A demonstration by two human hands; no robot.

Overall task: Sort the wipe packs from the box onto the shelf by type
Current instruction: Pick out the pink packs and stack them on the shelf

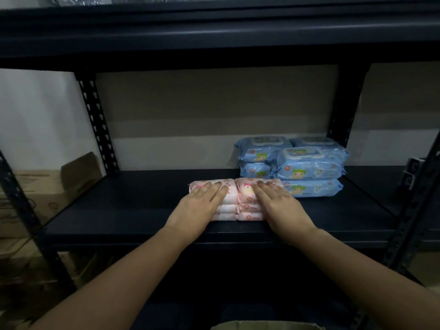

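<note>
In the centre of the frame the person's two hands lay flat on a block of pink wipe packs (234,201) set near the front edge of the dark shelf (119,210). The left hand (202,203) was spread palm down over the left column of the block, fingers extended toward the back; the right hand (278,203) was spread the same way over the right column. Neither hand pinched or gripped anything; both pressed on the top of the packs. The pink block looked like two columns side by side, several packs high, though the exact count was hard to tell under the hands.

Just to the right and further back, in the centre right of the frame, stood the blue wipe packs (307,167), stacked in layers, their lower front pack touching or nearly touching the pink block. So the two types were already grouped apart on the same shelf.

The step in hand seemed to be seating and squaring the pink stack. At the bottom centre of the frame a sliver of the cardboard box (266,326) showed; its contents were hidden. The next move probably called for lifting both hands clear without dragging the top packs, then reaching down to the box for any remaining packs
</note>
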